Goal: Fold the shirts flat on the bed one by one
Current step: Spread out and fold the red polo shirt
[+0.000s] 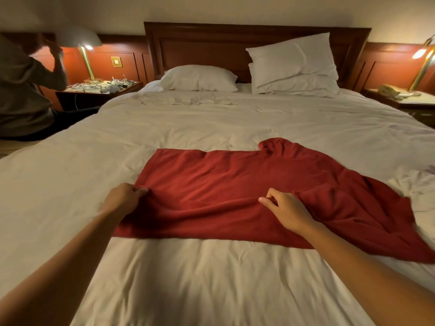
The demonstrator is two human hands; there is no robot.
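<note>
While the dark red, soft-knit shirt [247, 191] lies spread sideways over the white-covered bed [211, 278] in the middle of the frame, I hold it in two places. My left hand [122, 198], at centre left, pinches the shirt's straight left edge between thumb and curled fingers [138, 189]. My right hand [288, 209], just right of centre, nips a raised ridge of cloth between thumb and forefinger, with the other fingers loosely curled. Both grips are narrow and closed on fabric alone.

Between my hands the cloth is drawn up into a long crease running across the frame. I judge this to be the line of a lengthwise fold, and gripping it at two points should make that fold come out straight.

The left part lies fairly smooth. The right part is rumpled, with a bunched lump at upper centre, sleeve or collar I cannot tell, and loose folds spilling toward the lower right. Those will want smoothing, so I judge the folding barely begun.

Crumpled pale cloth [421, 184] lies at the right edge. Two white pillows [200, 77] sit against the wooden headboard [200, 43], and another person [21, 90] sits at upper left.
</note>
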